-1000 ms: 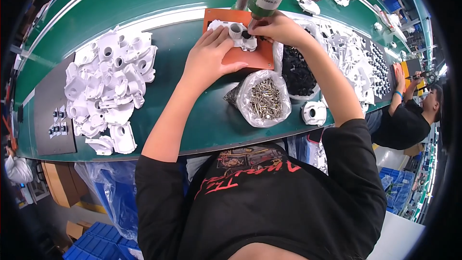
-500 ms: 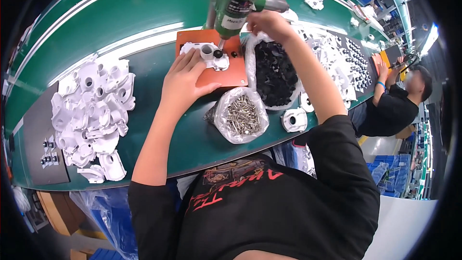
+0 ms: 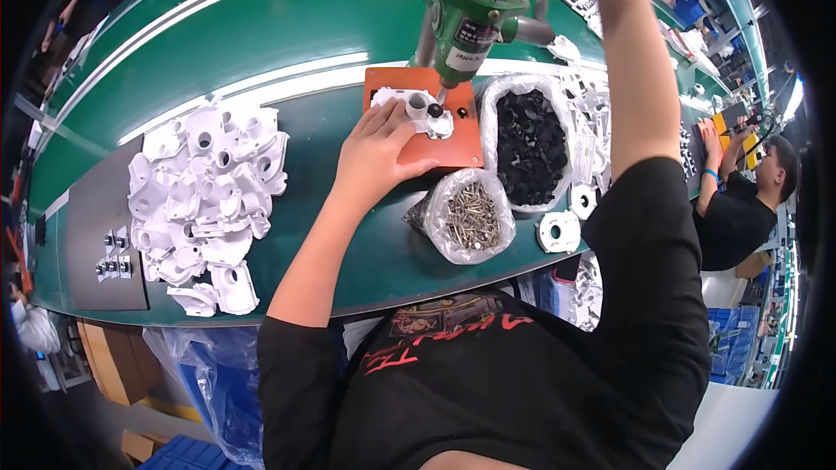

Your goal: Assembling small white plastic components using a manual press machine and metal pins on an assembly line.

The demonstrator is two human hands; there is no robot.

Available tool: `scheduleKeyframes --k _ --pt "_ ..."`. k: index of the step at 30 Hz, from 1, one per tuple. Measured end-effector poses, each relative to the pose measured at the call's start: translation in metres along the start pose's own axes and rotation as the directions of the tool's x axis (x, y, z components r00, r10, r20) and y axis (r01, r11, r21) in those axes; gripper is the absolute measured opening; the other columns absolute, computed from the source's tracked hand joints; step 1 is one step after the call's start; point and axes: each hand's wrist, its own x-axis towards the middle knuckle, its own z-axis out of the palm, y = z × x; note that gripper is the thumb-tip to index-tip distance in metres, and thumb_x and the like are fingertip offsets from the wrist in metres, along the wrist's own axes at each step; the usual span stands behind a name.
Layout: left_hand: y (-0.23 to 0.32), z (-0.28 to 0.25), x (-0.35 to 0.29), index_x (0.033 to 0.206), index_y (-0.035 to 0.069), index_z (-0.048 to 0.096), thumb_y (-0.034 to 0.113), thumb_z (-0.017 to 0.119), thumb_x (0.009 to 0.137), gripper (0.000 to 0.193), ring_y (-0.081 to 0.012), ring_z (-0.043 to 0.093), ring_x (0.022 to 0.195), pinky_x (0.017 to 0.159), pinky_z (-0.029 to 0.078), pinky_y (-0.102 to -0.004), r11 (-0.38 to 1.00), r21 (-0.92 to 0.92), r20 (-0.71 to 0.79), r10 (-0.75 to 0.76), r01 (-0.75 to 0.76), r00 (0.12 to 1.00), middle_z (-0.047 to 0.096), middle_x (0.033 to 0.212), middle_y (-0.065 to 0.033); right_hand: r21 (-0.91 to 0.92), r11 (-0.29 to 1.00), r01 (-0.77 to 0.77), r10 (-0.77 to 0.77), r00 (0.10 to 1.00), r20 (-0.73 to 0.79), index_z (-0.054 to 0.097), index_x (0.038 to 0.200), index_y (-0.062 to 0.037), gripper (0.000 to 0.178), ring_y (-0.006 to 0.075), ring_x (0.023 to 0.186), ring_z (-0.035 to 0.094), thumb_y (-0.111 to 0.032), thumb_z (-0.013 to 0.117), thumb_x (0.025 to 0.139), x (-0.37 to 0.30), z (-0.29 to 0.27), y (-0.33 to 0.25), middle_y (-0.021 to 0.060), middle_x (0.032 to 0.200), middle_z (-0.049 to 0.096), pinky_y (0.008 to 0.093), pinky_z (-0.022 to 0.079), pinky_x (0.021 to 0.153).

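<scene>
My left hand (image 3: 376,146) lies over the left edge of a white plastic housing (image 3: 416,104), fingers stretched flat and thumb spread on the orange fixture plate (image 3: 453,146). A black round piece (image 3: 435,110) sits on the housing, right under the tip of a green press (image 3: 470,30). My right forearm (image 3: 640,61) reaches up past the press's right side; the hand itself is beyond the top edge of the picture. Next to the plate stand a clear bag of metal screws or pins (image 3: 470,218) and a lined container of black plastic pieces (image 3: 529,144).
A heap of white housings (image 3: 205,191) lies at left, beside a dark board (image 3: 96,200) with several small metal-and-black parts. Round white parts (image 3: 558,231) lie near the front edge at right. A co-worker (image 3: 749,200) sits farther right along the bench.
My right hand has gone from beside the press handle up and out of the picture. The left hand stays on the housing. The whole view has shifted somewhat.
</scene>
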Motion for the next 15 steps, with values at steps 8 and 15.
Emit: scheduleKeyframes --k 8,15 --pt "0.01 0.002 0.014 0.093 0.006 0.061 0.044 0.076 0.066 0.049 -0.0318 0.053 0.116 0.103 0.039 -0.0421 0.998 -0.032 -0.005 0.051 -0.051 0.999 0.058 0.121 -0.0196 -0.37 0.381 0.847 0.513 0.139 0.847 0.061 0.072 -0.0044 0.039 0.0307 0.043 0.054 -0.042 0.063 0.082 -0.363 -0.018 -0.044 0.0092 0.047 0.052 0.0397 0.042 0.043" --pt "0.014 0.001 0.02 0.118 0.001 0.055 0.048 0.074 0.068 0.071 -0.0323 0.051 0.118 0.101 0.041 -0.038 0.993 -0.03 0.099 -0.109 0.112 0.989 0.057 0.122 -0.0177 -0.183 0.88 0.439 -0.002 0.387 0.922 0.069 0.086 0.0004 0.063 0.0142 0.039 0.049 -0.06 0.049 0.088 -0.326 -0.037 -0.045 -0.0016 0.045 0.046 0.0285 0.036 0.04"
